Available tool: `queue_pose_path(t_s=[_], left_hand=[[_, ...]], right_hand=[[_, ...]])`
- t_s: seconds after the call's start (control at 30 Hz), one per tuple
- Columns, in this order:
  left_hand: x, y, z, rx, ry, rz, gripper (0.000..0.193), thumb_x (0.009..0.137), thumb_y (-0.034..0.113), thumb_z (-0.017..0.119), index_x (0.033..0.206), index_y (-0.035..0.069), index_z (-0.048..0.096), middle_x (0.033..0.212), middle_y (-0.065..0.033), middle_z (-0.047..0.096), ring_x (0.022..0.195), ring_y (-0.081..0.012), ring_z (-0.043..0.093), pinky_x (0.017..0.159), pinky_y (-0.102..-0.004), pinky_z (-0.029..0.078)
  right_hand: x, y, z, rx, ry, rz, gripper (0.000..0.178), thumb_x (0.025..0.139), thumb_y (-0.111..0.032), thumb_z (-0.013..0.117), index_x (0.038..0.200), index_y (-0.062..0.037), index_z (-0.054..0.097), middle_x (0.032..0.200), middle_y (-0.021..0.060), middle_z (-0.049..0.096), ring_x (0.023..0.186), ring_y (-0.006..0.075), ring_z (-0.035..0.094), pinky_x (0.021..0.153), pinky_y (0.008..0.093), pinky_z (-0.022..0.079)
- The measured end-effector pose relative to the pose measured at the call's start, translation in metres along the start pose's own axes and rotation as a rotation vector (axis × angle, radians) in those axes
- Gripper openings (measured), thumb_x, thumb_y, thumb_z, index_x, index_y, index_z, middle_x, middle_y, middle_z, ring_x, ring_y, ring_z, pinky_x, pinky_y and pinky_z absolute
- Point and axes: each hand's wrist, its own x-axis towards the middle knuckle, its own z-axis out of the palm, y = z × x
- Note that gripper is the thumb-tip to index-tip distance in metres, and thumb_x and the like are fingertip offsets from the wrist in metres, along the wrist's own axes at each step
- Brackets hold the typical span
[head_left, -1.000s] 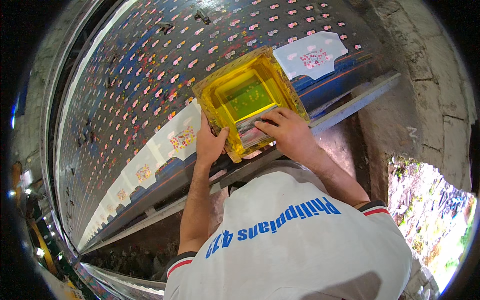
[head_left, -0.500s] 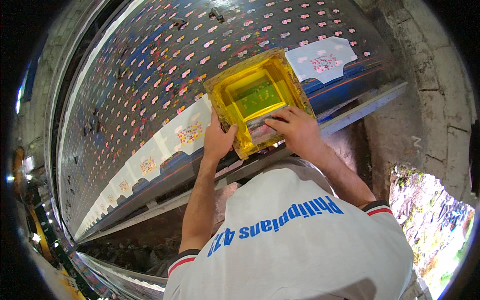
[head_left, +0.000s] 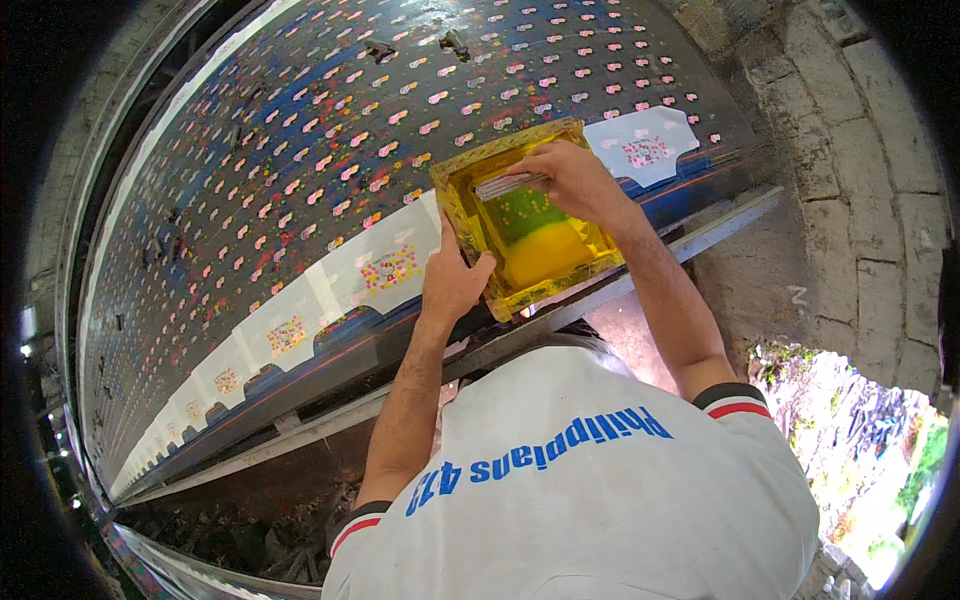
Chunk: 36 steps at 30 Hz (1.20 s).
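A yellow screen frame [head_left: 527,220] lies flat on the long printing tabletop [head_left: 250,200], near its front edge and a little right of the middle of the view. The left hand [head_left: 455,280] is closed on the frame's near-left corner, thumb on top of the rim and fingers wrapped under the edge. The right hand [head_left: 570,180] reaches across into the frame and is closed on a squeegee [head_left: 510,185], a pale bar lying crosswise at the far end of the frame's well. In the well, below the squeegee, yellow ink [head_left: 545,255] covers the mesh nearer the person, and a green patch with small coloured spots shows just beneath the bar. White fabric pieces [head_left: 385,265] lie in a row along the tabletop's front edge, each bearing a small multicoloured print; one sits just left of the frame, partly tucked under it, another [head_left: 645,145] just right of it, and more run off to the lower left. The dark tabletop is dotted all over with small pink, orange and white marks. A metal rail [head_left: 700,235] runs along the tabletop's front, below the frame. A rough stone wall [head_left: 850,180] stands to the right. The person's white shirt [head_left: 590,490] fills the lower part of the view.
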Motion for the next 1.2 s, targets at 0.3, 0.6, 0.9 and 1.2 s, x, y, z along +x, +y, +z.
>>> queue_pose_path(t_s=[0.3,0.6,0.9,1.2], left_hand=[[0.004,-0.013,0.004,0.038,0.054,0.046,0.111,0.091,0.032,0.073,0.177,0.001,0.010,0.115,-0.0363,0.077,0.104,-0.0533,0.077,0.095,-0.0550,0.062],[0.000,0.012,0.012,0.076,0.119,0.075,0.103,0.093,0.022,0.074,0.176,0.002,0.016,0.123,-0.0289,0.079,0.103,-0.0477,0.080,0.092,-0.0507,0.064],[0.063,0.098,0.126,0.016,0.127,0.102,0.102,0.093,0.019,0.076,0.177,0.003,0.018,0.113,-0.0253,0.081,0.087,-0.0372,0.081,0.078,-0.0454,0.063],[0.093,0.144,0.189,-0.100,0.071,0.056,0.100,0.093,0.013,0.076,0.176,0.003,0.020,0.123,-0.0247,0.081,0.100,-0.0347,0.083,0.087,-0.0447,0.066]], right_hand=[[-0.102,-0.037,0.004,0.045,-0.002,0.085,0.050,0.086,0.009,0.072,0.129,-0.0145,0.082,0.126,0.0100,0.077,0.121,0.0363,0.070,0.105,0.0459,0.057],[-0.113,-0.027,-0.019,0.055,0.049,-0.003,0.051,0.080,0.007,0.075,0.126,-0.0130,0.081,0.126,0.0080,0.075,0.120,0.0343,0.070,0.102,0.0452,0.059],[-0.156,0.099,-0.099,0.017,0.107,0.013,0.056,0.078,0.005,0.079,0.130,-0.0149,0.080,0.128,0.0069,0.074,0.121,0.0325,0.070,0.102,0.0447,0.060],[-0.179,0.169,-0.130,0.012,0.036,0.011,0.059,0.077,0.005,0.081,0.132,-0.0139,0.078,0.131,0.0071,0.072,0.124,0.0323,0.067,0.106,0.0446,0.059]])
